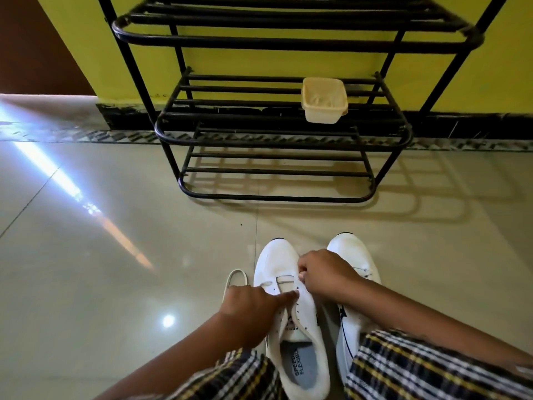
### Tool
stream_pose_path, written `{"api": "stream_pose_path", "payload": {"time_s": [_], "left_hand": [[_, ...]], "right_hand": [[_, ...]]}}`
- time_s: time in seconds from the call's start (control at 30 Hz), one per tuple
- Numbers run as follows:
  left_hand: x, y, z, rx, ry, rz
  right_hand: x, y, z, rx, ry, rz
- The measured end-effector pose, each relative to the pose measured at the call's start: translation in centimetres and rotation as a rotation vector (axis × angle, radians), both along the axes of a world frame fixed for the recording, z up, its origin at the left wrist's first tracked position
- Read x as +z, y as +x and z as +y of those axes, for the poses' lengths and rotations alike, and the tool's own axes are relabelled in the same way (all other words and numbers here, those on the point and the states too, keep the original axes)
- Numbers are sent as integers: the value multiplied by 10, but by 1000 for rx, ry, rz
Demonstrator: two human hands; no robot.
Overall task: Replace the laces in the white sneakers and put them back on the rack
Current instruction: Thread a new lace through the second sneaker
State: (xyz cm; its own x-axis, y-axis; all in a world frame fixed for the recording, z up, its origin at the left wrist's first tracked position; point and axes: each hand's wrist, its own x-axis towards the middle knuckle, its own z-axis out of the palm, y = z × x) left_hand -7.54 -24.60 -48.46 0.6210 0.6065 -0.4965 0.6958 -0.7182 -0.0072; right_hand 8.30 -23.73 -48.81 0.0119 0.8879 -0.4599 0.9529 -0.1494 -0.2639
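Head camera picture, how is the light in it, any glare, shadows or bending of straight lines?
Head view: a bright streak of glare crosses the tiled floor at left, with a small round light spot nearer the person; the black rack throws a barred shadow to its right; the wide lens bows the rack's uprights outward; both hands and the white sneaker are evenly lit and sharp.

A yellow wall (109, 53) rises behind, with a black skirting band (461, 122) along its foot and a dark brown panel (34, 44) at the far left. The floor (86, 255) is glossy pale tile with thin joints, edged by a patterned strip (72, 136) near the wall. A bright streak of light (57, 174) slants across the tiles at left, with a small round glare spot (168, 321) closer in
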Motion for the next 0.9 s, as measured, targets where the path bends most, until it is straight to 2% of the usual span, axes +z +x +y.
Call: {"api": "stream_pose_path", "payload": {"time_s": [0.3,0.43,0.53,0.6,0.77,0.9], "left_hand": [[0,6,0,-2,1,56],[1,-4,4,69,-85,-39],[8,-19,17,284,-110,-202],[29,-25,32,358,-64,-349],[145,-27,56,401,31,-839],[256,-21,54,452,29,-1304]], "right_hand": [[39,17,-5,-27,63,96],[58,23,-9,-29,67,100],[90,31,-9,-118,121,214],[121,38,-9,-162,192,305],[226,41,-12,-302,453,656],[316,35,-14,-265,724,765]]}}
